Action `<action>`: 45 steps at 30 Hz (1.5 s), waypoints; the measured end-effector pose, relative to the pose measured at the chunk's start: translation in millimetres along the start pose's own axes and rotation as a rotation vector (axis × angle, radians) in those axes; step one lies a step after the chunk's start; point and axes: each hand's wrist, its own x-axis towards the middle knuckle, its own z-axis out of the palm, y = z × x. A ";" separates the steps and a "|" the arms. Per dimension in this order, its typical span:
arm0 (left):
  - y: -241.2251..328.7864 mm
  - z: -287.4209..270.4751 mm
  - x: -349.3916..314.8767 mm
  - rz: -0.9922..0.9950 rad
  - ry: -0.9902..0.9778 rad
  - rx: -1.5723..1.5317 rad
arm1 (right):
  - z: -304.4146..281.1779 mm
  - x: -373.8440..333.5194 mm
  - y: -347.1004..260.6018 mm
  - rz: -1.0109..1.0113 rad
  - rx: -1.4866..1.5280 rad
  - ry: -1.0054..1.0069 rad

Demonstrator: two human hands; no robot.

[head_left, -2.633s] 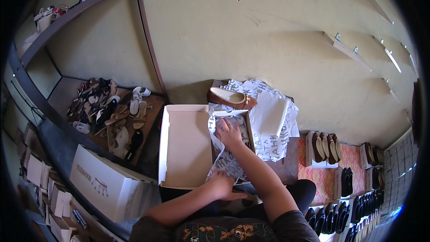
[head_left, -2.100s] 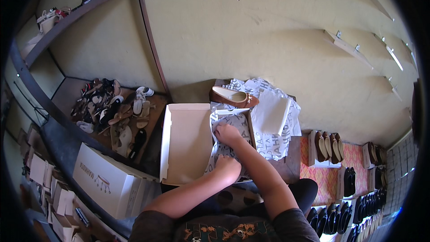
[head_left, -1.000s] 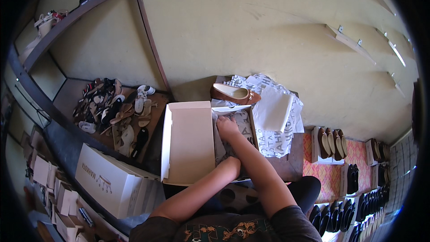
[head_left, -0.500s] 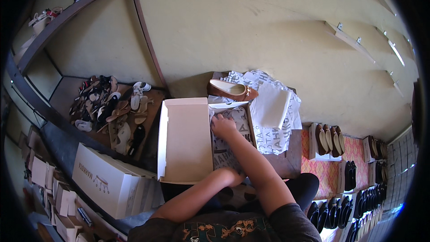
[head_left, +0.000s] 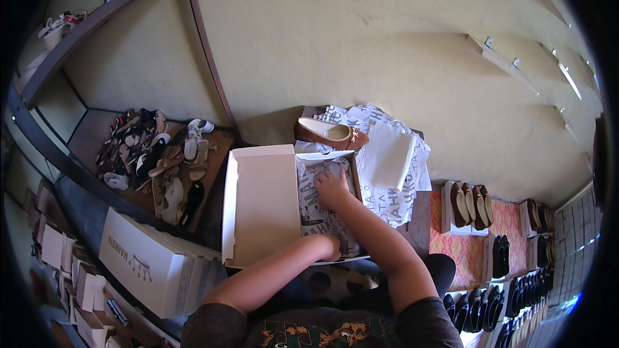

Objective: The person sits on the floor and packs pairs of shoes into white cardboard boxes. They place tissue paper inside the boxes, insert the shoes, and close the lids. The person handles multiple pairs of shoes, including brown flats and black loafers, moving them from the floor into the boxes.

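Observation:
An open shoebox [head_left: 225, 209] lies in front of me with its lid folded out to the left. Printed tissue paper [head_left: 314, 201] lines the right half. My right hand [head_left: 332, 190] rests on that paper near the far end, its fingers apart and pressing on it. At the box's near edge, my left hand [head_left: 329, 247] lies low against the paper; its fingers are mostly hidden. Just beyond the box sits a brown flat shoe [head_left: 330, 133] with a small bow, touched by neither hand.
More printed tissue sheets [head_left: 393, 161] lie spread to the right of the box. At the left, sandals [head_left: 174, 171] are heaped on a shelf, below it a closed white shoebox [head_left: 145, 264]. Paired shoes [head_left: 469, 203] stand on boxes at the right. Metal brackets [head_left: 503, 61] jut from the wall.
My right hand has shifted right, from the lined part's left side toward its middle. My left hand has moved slightly left at the near edge.

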 end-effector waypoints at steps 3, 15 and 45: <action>0.2 -1.6 -2.0 -0.011 0.013 -0.017 | 4.0 3.7 2.5 0.011 0.015 0.033; -87.8 -106.4 -1.6 0.194 0.469 -0.670 | -60.0 28.4 96.8 0.067 0.662 0.743; -59.1 -119.5 -37.4 0.486 0.903 -1.626 | -142.6 -112.3 30.4 -0.205 0.667 0.787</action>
